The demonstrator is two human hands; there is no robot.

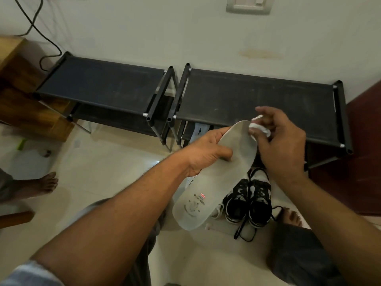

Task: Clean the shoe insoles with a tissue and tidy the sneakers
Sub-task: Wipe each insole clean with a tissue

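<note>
My left hand [206,151] grips a pale grey insole [208,188] around its middle, thumb on its top face, heel end with a small flag print pointing toward me. My right hand [282,141] pinches a crumpled white tissue [260,129] against the insole's toe end. Below, a pair of black-and-white sneakers [250,201] stands on the floor with loose black laces trailing. A white shoe [216,211] is mostly hidden behind the insole.
Two low black shoe racks [257,100] stand side by side against the wall, something white on the lower shelf [201,130]. A wooden cabinet [18,89] is at the left. Bare feet [290,217] rest on the tiled floor; another person's foot [44,184] is at the left.
</note>
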